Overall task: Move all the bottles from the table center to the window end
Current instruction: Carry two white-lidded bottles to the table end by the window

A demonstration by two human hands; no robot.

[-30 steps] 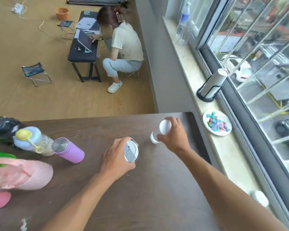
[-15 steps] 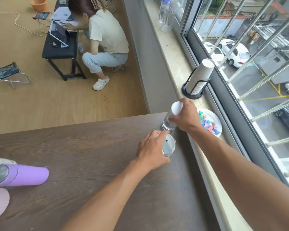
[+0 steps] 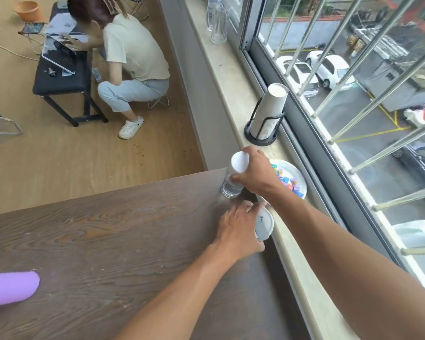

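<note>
Entry: both your hands are at the window end of the table.

Your right hand has its fingers wrapped around a clear bottle with a white cap. The bottle stands upright, and its base looks to be on the table corner, just beside the window sill. Whether it carries its own weight yet I cannot tell.

Your left hand is clenched around a second bottle with a grey-white lid. Only the lid shows; the body is hidden by the hand. It sits at the table edge next to the sill, just short of the clear bottle.

Judgement on progress: two bottles have reached the window end, but neither is released. Release is the step in hand.

Left to do: a purple bottle lies on its side at the far left of the view, well apart from the window end. It needs moving. Anything beyond the left edge of the view is out of sight, so the count of bottles remaining is unknown.

Also noted: a plate of coloured pieces and a stack of paper cups on the sill, close to the right hand. Risk of nudging the plate when letting go looks small.
</note>
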